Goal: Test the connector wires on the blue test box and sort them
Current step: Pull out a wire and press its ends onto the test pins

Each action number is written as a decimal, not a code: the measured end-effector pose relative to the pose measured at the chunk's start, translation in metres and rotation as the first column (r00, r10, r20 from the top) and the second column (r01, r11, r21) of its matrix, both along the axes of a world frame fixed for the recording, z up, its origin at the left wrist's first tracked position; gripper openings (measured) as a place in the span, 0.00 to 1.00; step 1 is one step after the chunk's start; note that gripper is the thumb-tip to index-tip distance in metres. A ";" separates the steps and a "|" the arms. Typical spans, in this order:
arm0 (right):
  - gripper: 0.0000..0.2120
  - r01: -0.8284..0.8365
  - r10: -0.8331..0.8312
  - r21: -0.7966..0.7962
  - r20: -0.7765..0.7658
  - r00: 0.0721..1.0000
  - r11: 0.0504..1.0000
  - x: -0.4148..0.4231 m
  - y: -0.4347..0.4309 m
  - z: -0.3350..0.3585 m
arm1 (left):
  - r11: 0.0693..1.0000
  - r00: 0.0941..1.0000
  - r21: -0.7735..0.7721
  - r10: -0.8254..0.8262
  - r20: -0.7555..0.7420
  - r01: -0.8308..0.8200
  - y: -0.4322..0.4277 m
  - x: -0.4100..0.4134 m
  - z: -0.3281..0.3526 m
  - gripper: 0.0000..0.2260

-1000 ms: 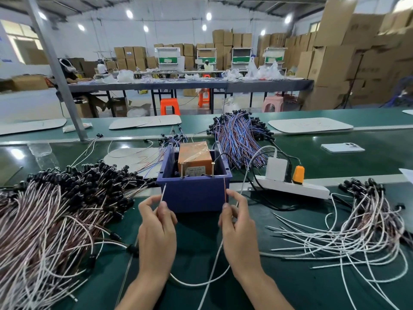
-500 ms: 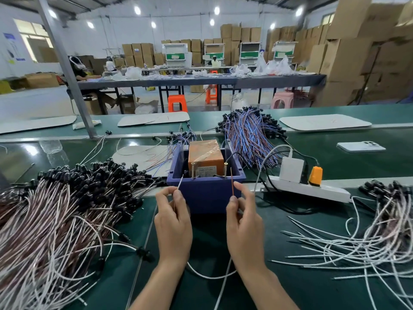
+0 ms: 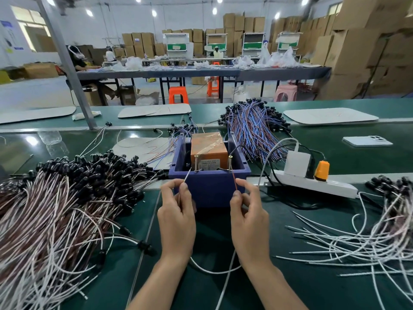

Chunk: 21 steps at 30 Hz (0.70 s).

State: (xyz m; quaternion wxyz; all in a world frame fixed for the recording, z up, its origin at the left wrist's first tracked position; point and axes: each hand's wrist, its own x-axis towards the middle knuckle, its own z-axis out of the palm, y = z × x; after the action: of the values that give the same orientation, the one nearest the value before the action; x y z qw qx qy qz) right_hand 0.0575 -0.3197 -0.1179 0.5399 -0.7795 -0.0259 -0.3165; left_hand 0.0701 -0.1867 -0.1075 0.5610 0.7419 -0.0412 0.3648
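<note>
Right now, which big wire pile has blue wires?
The big pile behind the blue test box, toward the right: blue and reddish strands. The left pile and right pile show white and brownish wires.

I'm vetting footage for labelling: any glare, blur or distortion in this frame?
Head view: lamp glare on the green belt at left; cardboard boxes far right blurred; steel pole leans, wide-angle distortion; left hand, right hand, blue test box sharp.

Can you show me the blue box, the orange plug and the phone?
blue box (image 3: 212, 191): head view, on its front wall.
orange plug (image 3: 321, 170): head view, on its body.
phone (image 3: 366, 141): head view, middle of its back.
</note>
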 end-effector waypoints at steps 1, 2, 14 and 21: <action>0.10 -0.003 0.003 0.005 0.000 1.000 1.000 0.000 0.000 0.000 | 1.000 1.000 0.001 -0.003 -0.001 0.003 0.000 0.000 0.000 0.03; 0.10 -0.004 0.004 0.009 0.001 1.000 1.000 0.000 0.000 0.001 | 1.000 1.000 0.004 -0.003 -0.003 0.004 0.000 0.000 0.000 0.03; 0.11 -0.002 0.002 0.006 0.028 1.000 1.000 -0.001 0.000 0.000 | 0.999 1.000 0.036 -0.013 -0.018 0.013 0.000 0.001 -0.001 0.03; 0.12 -0.005 0.005 0.002 0.020 1.000 1.000 -0.002 0.000 0.000 | 0.999 1.000 0.039 -0.023 -0.020 0.024 -0.001 0.000 -0.001 0.03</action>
State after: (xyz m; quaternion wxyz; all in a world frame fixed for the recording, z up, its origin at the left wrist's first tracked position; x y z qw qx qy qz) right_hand 0.0550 -0.3193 -0.1176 0.5413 -0.7756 -0.0327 -0.3231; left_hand 0.0701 -0.1872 -0.1086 0.5509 0.7558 -0.0517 0.3503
